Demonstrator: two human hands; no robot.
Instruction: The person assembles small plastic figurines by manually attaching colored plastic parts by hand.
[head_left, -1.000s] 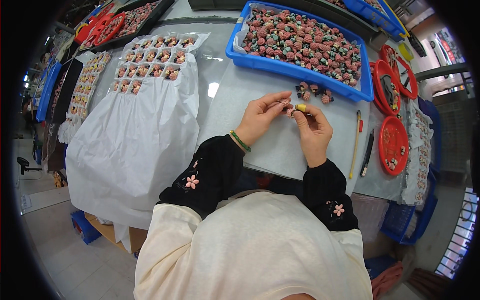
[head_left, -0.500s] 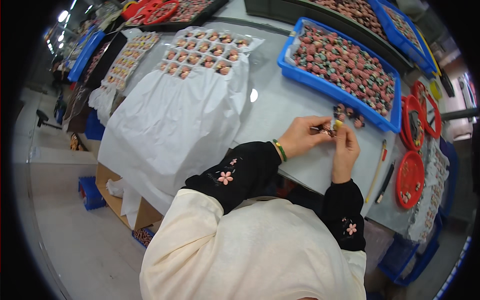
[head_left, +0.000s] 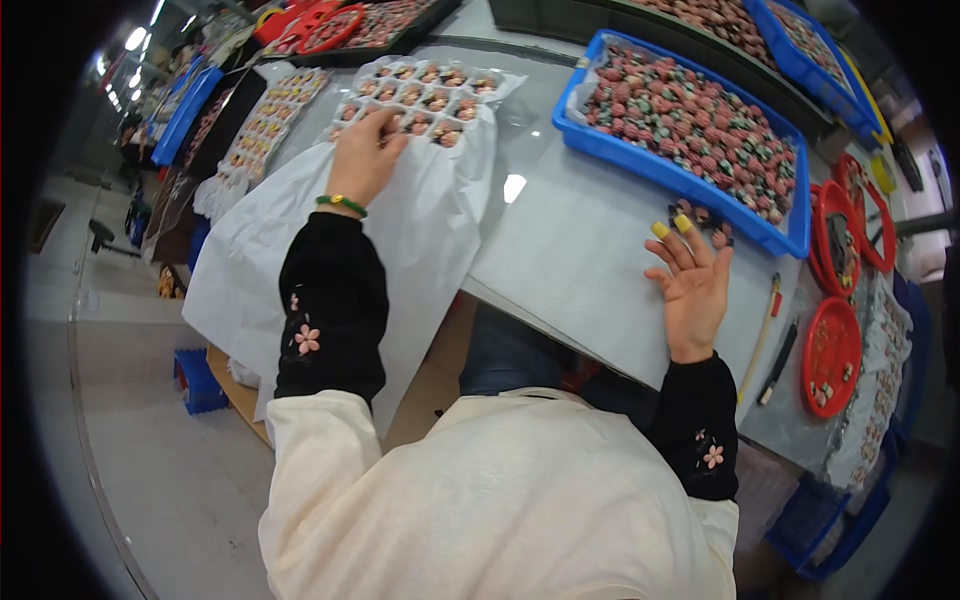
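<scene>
My left hand, with a green bracelet at the wrist, reaches over the near left part of a white compartment tray. Its fingers are curled together downward; whatever they hold is hidden under them. Small pink-and-dark figures sit in the tray's cells, and white sheeting drapes in front. My right hand is palm up and open over the table, holding nothing, with yellow covers on two fingertips. Just beyond those fingertips, a few small dark-and-pink pieces lie beside a blue bin of similar pink pieces.
To the right lie a yellow-handled brush, a dark pen-like tool and a red round dish with a few pieces. More red dishes are behind it. Another filled tray stands at the far left.
My left hand has left my right hand and moved left to the compartment tray. My right hand has opened and turned palm up. The small pieces between my hands are no longer visible there.
</scene>
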